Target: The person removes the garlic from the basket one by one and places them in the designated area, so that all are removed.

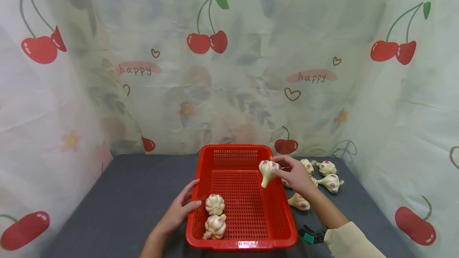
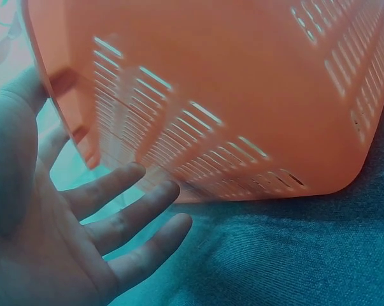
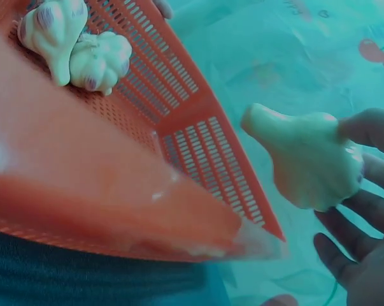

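My right hand holds a garlic bulb, whitish with purple patches, over the right side of a red plastic basket. The bulb's stem points downward; in the right wrist view the thumb and fingertips are round the bulb. My left hand rests at the basket's left rim, thumb and forefinger over the edge. In the left wrist view its other fingers stretch loosely along the outside wall. Two garlic bulbs lie in the basket's near left corner, the farther one beside the nearer one.
Several garlic bulbs lie on the dark tabletop to the basket's right, one closer to me. A black and teal band shows by the right sleeve. A printed curtain surrounds the table's back and sides.
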Tool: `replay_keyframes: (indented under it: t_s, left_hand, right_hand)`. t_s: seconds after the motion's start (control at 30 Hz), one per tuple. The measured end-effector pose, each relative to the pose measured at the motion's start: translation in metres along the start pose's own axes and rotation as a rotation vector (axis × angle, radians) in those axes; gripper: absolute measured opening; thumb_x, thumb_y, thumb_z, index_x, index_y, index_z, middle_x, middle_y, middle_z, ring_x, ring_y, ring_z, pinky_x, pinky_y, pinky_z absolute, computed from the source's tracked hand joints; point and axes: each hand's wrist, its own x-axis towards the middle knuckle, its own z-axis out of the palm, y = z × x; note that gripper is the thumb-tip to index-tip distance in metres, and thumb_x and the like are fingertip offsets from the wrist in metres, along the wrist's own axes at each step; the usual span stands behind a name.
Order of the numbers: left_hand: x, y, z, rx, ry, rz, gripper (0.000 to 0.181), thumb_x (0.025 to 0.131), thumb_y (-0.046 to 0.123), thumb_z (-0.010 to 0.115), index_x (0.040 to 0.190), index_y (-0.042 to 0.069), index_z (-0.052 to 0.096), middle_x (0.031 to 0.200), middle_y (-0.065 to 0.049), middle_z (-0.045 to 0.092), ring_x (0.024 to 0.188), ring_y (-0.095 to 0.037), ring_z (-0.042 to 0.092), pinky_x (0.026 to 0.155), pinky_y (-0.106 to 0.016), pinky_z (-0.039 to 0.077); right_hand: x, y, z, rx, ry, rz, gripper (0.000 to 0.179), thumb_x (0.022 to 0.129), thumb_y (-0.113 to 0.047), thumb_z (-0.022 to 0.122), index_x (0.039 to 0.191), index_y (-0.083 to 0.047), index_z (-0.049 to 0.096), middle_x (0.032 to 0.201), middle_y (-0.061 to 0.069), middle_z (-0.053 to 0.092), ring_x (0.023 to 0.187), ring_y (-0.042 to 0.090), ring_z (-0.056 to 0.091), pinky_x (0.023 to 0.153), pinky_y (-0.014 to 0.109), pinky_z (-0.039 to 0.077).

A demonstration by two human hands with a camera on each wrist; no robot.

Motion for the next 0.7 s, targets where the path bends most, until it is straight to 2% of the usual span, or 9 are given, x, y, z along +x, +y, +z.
replay_keyframes:
  t_s: [0.13,0.2,0.37,0.5,0.7]
  left_hand:
    - [0.001,0.0,0.0,0.001,0.003,-0.006,0.063,0.097,0.019,0.058,0.153,0.022,0.027,0.144,-0.027,0.036,0.123,-0.041,0.048,0.086,-0.05,0.052]
    - [0.001,-0.001,0.0,0.002,0.003,-0.007,0.064,0.097,0.019,0.058,0.153,0.023,0.027,0.145,-0.027,0.036,0.123,-0.041,0.048,0.086,-0.05,0.052]
    - [-0.001,-0.003,0.001,-0.005,-0.001,0.001,0.063,0.097,0.018,0.057,0.153,0.022,0.027,0.144,-0.028,0.036,0.123,-0.042,0.048,0.085,-0.049,0.052]
    - [-0.003,-0.002,0.001,-0.012,-0.005,0.008,0.063,0.098,0.016,0.057,0.153,0.022,0.027,0.143,-0.028,0.037,0.122,-0.043,0.049,0.083,-0.049,0.053]
    - [-0.003,0.0,0.002,-0.01,0.003,0.008,0.062,0.097,0.017,0.058,0.152,0.023,0.029,0.143,-0.027,0.038,0.121,-0.042,0.05,0.083,-0.049,0.053]
  right_hand:
    - [-0.011,-0.019,-0.005,-0.023,0.103,-0.024,0.033,0.09,-0.011,0.069,0.12,0.002,0.062,0.112,0.02,0.064,0.094,0.035,0.058,0.077,0.029,0.051]
    - [-0.016,-0.027,-0.008,-0.035,0.149,-0.041,0.033,0.09,-0.005,0.068,0.12,0.006,0.061,0.113,0.023,0.063,0.094,0.032,0.058,0.076,0.025,0.05]
    - [-0.015,-0.003,-0.016,-0.021,0.257,-0.057,0.036,0.09,-0.007,0.069,0.123,0.004,0.061,0.12,0.02,0.062,0.095,0.018,0.058,0.075,0.02,0.049]
    - [-0.015,0.021,-0.022,0.007,0.351,-0.022,0.038,0.089,-0.013,0.071,0.124,-0.002,0.062,0.12,0.015,0.062,0.093,0.014,0.057,0.073,0.018,0.049]
    - [-0.022,0.037,-0.029,-0.032,0.529,-0.008,0.034,0.087,-0.008,0.072,0.12,-0.001,0.065,0.116,0.013,0.063,0.086,0.005,0.056,0.074,0.012,0.045]
